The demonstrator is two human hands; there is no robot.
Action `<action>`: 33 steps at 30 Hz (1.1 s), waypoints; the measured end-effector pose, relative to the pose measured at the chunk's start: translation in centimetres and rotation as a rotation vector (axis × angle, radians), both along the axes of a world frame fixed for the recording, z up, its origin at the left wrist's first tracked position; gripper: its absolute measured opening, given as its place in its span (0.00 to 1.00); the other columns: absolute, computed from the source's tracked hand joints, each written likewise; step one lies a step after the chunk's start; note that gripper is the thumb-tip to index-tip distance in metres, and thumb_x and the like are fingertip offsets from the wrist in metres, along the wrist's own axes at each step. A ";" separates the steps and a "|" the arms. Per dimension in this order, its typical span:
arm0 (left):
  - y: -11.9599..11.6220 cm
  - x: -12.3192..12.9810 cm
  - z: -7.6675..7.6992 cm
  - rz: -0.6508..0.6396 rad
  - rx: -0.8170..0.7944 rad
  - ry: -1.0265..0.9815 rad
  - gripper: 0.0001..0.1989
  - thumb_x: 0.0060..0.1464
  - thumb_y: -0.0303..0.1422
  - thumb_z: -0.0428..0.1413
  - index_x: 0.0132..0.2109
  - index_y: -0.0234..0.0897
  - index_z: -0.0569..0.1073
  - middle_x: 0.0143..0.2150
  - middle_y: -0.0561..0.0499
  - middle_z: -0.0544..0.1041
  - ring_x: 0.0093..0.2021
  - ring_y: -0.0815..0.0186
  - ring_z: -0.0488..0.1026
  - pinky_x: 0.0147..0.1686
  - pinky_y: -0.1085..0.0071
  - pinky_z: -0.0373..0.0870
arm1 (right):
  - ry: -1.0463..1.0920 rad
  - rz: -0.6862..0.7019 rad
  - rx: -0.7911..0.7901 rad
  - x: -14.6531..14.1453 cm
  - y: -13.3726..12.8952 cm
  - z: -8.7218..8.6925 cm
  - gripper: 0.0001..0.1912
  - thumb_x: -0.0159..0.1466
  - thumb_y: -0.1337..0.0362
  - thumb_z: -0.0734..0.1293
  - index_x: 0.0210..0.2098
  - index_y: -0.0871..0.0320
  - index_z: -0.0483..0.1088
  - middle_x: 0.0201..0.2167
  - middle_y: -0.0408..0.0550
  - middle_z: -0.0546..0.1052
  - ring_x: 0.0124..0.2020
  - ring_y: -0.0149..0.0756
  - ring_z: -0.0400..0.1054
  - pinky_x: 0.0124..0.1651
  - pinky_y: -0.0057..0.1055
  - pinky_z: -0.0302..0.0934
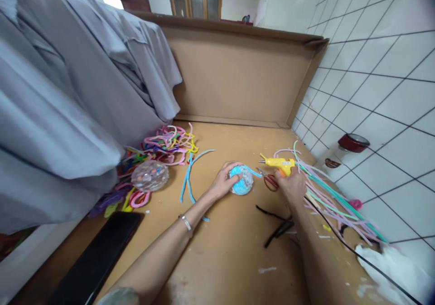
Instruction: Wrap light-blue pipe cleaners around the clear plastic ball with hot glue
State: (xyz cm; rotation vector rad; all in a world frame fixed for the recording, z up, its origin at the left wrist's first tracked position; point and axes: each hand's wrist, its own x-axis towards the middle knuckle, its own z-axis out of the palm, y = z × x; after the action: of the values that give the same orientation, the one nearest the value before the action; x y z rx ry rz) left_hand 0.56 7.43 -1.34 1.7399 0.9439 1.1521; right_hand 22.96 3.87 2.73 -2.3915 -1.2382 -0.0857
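Note:
My left hand (pixel 227 178) is wrapped round a small ball (pixel 242 186), partly covered in blue fuzzy stem, with a loose blue end reaching right. A yellow glue gun (pixel 279 162) is gripped in my right hand (pixel 291 182), its nozzle pointing left toward the ball without touching it. Red-handled scissors (pixel 271 182) lie between the ball and my right hand. Loose blue stems (pixel 189 178) rest on the table left of my left hand. Black stems (pixel 280 230) lie nearer to me, beside my right forearm.
A tangle of coloured stems (pixel 170 142) and a clear speckled ball (pixel 150 176) sit at left, above a black phone (pixel 102 255). Pastel stems (pixel 335 196), a red-lidded jar (pixel 353 142) and a black cord (pixel 343 241) are at right. Cardboard (pixel 238 74) stands behind.

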 end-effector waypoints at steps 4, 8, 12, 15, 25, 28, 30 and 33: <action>0.0 0.0 0.0 0.009 -0.001 -0.036 0.20 0.50 0.34 0.56 0.52 0.37 0.74 0.54 0.43 0.72 0.54 0.57 0.70 0.59 0.59 0.64 | -0.028 0.024 0.012 0.0 -0.1 0.0 0.23 0.61 0.50 0.61 0.46 0.62 0.71 0.37 0.58 0.78 0.40 0.48 0.72 0.36 0.34 0.60; -0.1 0.1 0.1 0.003 0.000 -0.045 0.21 0.51 0.34 0.56 0.52 0.36 0.74 0.53 0.43 0.72 0.54 0.57 0.70 0.58 0.60 0.64 | -0.059 0.032 -0.016 -0.3 -0.2 0.2 0.23 0.61 0.51 0.62 0.47 0.62 0.71 0.36 0.58 0.78 0.40 0.50 0.72 0.36 0.34 0.59; -0.1 0.0 0.2 -0.011 0.005 -0.035 0.22 0.50 0.34 0.55 0.53 0.35 0.73 0.54 0.43 0.71 0.54 0.57 0.69 0.58 0.61 0.64 | -0.064 0.059 -0.010 -0.2 -0.1 0.0 0.24 0.61 0.50 0.61 0.47 0.62 0.71 0.37 0.58 0.78 0.40 0.50 0.73 0.36 0.34 0.60; -0.1 -0.1 0.3 -0.004 0.001 -0.027 0.22 0.51 0.34 0.55 0.53 0.35 0.73 0.54 0.43 0.72 0.54 0.58 0.70 0.58 0.61 0.64 | -0.063 0.038 0.008 0.2 0.1 -0.5 0.25 0.61 0.51 0.61 0.48 0.64 0.70 0.37 0.59 0.77 0.40 0.50 0.73 0.36 0.35 0.60; -0.1 0.0 0.1 0.017 -0.017 -0.032 0.21 0.51 0.36 0.56 0.53 0.36 0.73 0.54 0.43 0.72 0.54 0.58 0.70 0.57 0.63 0.64 | -0.029 -0.009 -0.127 0.3 1.4 -3.1 0.23 0.61 0.53 0.63 0.48 0.65 0.69 0.39 0.61 0.78 0.43 0.52 0.74 0.42 0.38 0.63; 0.0 0.0 -0.1 0.017 -0.005 -0.026 0.21 0.50 0.36 0.55 0.52 0.36 0.73 0.53 0.44 0.72 0.54 0.58 0.70 0.57 0.63 0.64 | -0.029 -0.020 -0.156 0.6 1.3 -3.1 0.21 0.61 0.57 0.63 0.48 0.65 0.68 0.39 0.61 0.77 0.44 0.52 0.73 0.42 0.38 0.64; 0.1 0.0 -0.2 0.019 0.006 -0.025 0.22 0.50 0.36 0.55 0.52 0.36 0.73 0.53 0.44 0.72 0.54 0.58 0.69 0.58 0.63 0.63 | -0.005 -0.028 -0.167 1.0 1.1 -3.1 0.20 0.60 0.58 0.64 0.48 0.64 0.68 0.40 0.61 0.77 0.45 0.51 0.73 0.42 0.38 0.64; 0.1 0.0 -0.3 0.013 0.002 -0.035 0.23 0.49 0.35 0.55 0.53 0.35 0.73 0.53 0.43 0.72 0.54 0.58 0.69 0.58 0.62 0.63 | 0.028 -0.029 -0.150 1.8 0.5 -3.3 0.19 0.59 0.59 0.64 0.48 0.62 0.68 0.42 0.59 0.78 0.45 0.50 0.73 0.40 0.36 0.64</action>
State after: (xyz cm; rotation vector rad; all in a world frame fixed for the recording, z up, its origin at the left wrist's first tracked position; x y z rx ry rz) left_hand 0.58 7.57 -1.65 1.7119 0.9344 1.1888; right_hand 24.75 4.36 -0.59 -2.5301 -1.2369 0.0330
